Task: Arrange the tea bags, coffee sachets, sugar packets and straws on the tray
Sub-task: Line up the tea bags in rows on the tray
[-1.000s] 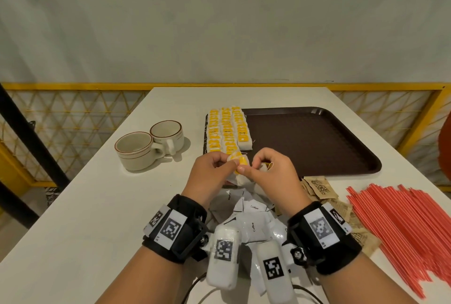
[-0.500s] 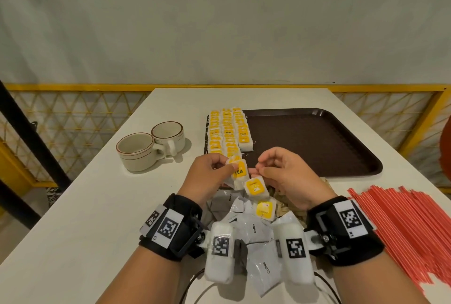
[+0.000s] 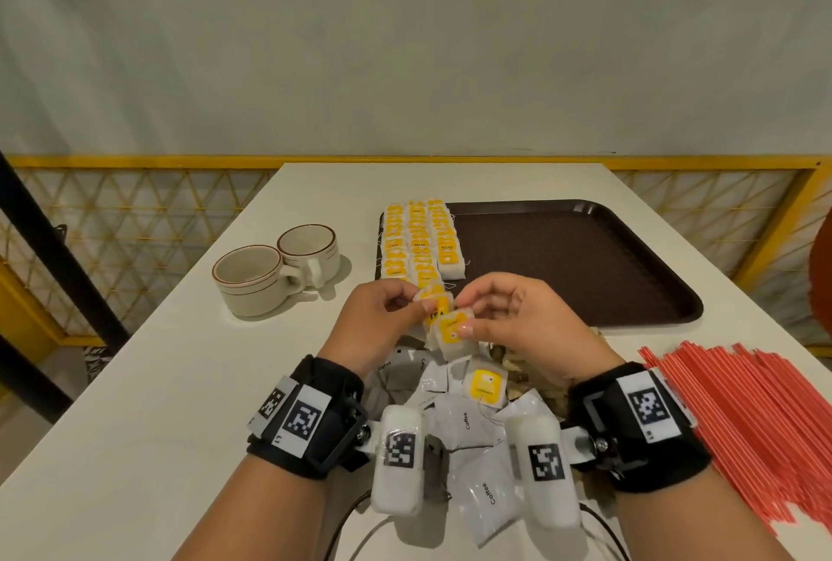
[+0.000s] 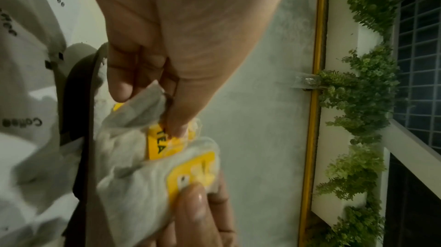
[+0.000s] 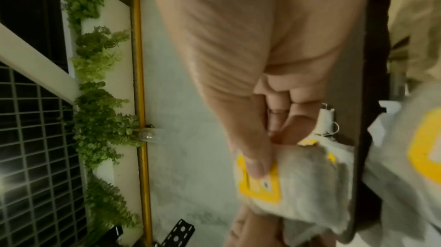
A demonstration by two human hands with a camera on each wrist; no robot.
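Two tea bags sit in our fingers right now, held above the white table (image 3: 135, 380) just before the near edge of the brown tray (image 3: 585, 272). Our left hand (image 3: 382, 321) pinches the tea bag marked "TEA" (image 3: 437, 310) between thumb and fingers, yellow tag up, its long axis running toward us. Our right hand (image 3: 517, 326) pinches the second tea bag (image 3: 452, 330) at its yellow label, thumb on top; it lies tilted, just beside and partly over the first. Both are soft, crinkled, papery pouches, pale and squarish.

Three neat rows of tea bags (image 3: 418, 245) run lengthwise along the tray's left side. Below our hands lies a loose tea bag (image 3: 485, 387) on glossy white coffee sachets (image 3: 481, 497). Thin red straws (image 3: 743, 421) fan out at right, pointing diagonally. Two ceramic cups (image 3: 274, 272) stand left of the tray.
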